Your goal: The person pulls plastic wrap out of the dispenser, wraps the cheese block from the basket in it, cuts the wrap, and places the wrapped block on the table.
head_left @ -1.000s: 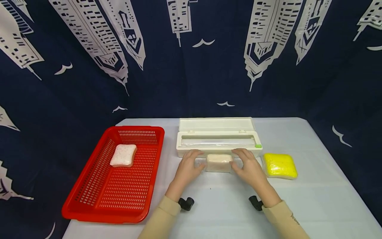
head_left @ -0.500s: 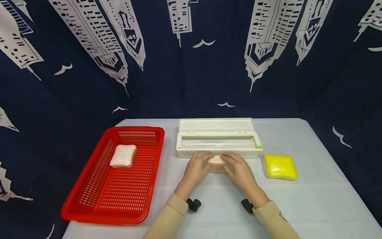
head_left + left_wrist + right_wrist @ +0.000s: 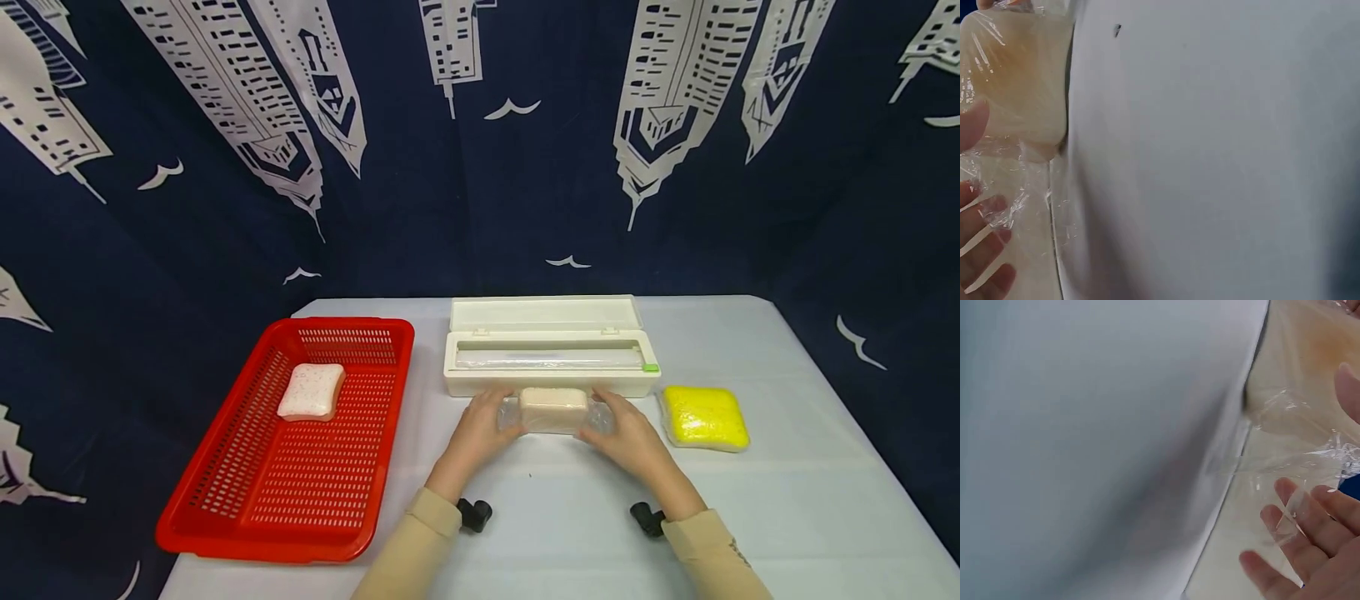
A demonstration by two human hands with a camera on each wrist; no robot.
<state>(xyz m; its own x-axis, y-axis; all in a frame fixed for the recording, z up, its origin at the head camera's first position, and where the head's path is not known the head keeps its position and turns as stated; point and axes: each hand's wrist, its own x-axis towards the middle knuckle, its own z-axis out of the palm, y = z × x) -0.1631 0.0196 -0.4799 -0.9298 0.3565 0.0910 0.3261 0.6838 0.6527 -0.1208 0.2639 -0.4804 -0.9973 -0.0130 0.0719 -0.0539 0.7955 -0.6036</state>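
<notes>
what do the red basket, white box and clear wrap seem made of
Red basket: likely moulded plastic, slightly glossy, with regular slots. White box: probably rigid plastic, smooth, with small hinges at the lid. Clear wrap: seemingly thin plastic film, shiny, see-through and crinkled beside the pale block.

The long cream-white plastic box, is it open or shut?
Open: the box has its flat cream-white lid tipped back, and shiny clear film shows inside.

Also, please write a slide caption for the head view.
Left hand and right hand flank a film-wrapped block before an open white box.
</notes>
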